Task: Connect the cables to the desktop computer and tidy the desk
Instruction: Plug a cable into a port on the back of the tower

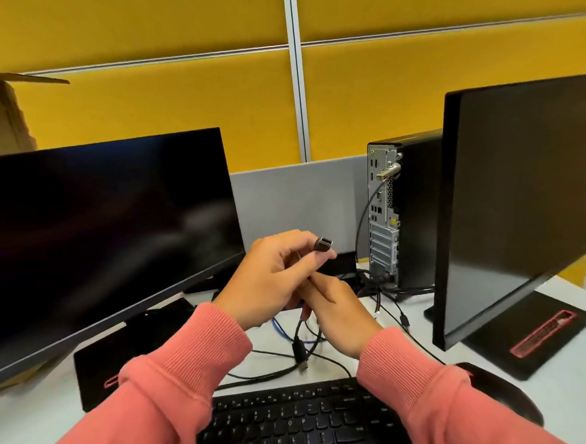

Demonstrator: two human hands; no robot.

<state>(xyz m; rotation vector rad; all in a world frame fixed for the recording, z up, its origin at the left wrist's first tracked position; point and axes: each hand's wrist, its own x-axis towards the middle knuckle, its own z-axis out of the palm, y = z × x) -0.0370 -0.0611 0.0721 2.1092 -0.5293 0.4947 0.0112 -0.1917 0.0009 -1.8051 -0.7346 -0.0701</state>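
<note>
Above the white worktop (569, 393), the left hand (271, 278) pinched a dark cable plug (323, 244) between thumb and forefinger, its metal end pointing towards the desktop computer (404, 211), which stood upright at the back with its port panel facing left. The right hand (338, 315), just beneath and touching the left, curled round the cable (300, 331), which trailed down among loose leads behind the keyboard (297, 424).

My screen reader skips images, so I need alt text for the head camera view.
A person in pink sleeves holds a black cable with a flat metal-tipped plug in the left hand, the right hand touching it below. Ahead stand a small black desktop tower between two dark monitors; loose cables and a black keyboard lie below.
</note>
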